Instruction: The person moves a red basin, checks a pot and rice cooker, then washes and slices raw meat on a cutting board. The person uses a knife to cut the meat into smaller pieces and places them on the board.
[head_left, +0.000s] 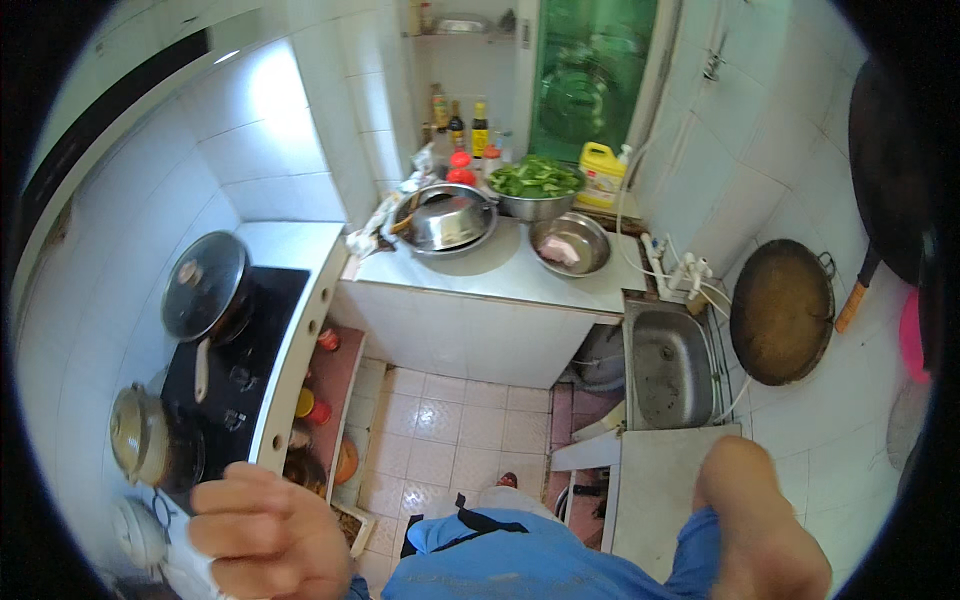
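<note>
My left hand [265, 535] is raised close to the camera at the lower left, fingers curled loosely, with nothing visible in it. It hovers above the near end of the black stove [255, 345]. At the lower right only my right arm [755, 525] shows, bent at the elbow over a pale counter [655, 490]; the right hand itself is out of view. A blue garment covers my body at the bottom.
A lidded pan [205, 285] and a clay pot [140, 435] sit on the stove. On the far counter [500, 265] stand steel bowls [445, 220], a bowl of greens [535, 185], a bowl of meat [570, 245] and bottles. A steel sink [670, 365] is at right; a wok [782, 310] hangs on the wall.
</note>
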